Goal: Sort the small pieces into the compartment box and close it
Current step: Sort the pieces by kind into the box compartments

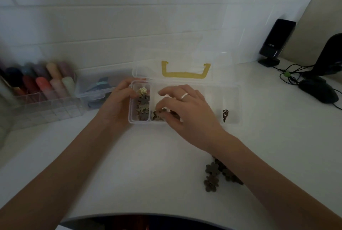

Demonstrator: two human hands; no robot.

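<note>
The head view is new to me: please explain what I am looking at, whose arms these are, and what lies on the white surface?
This is a single picture from a camera worn on a person's head, looking forward and down, so the two bare arms belong to the wearer; there is no machine. On the white desk stands a clear plastic compartment box with its lid, bearing a yellow handle, open toward the wall. The left hand holds the box's left end. The right hand, wearing a ring, reaches into a compartment with its fingertips among small brown pieces there; whether its grip has closed on one is unclear. More brown flower-shaped pieces wait on the desk near the right forearm. At the left are clear organisers of coloured items; at the right, a black speaker and black mouse.
</note>
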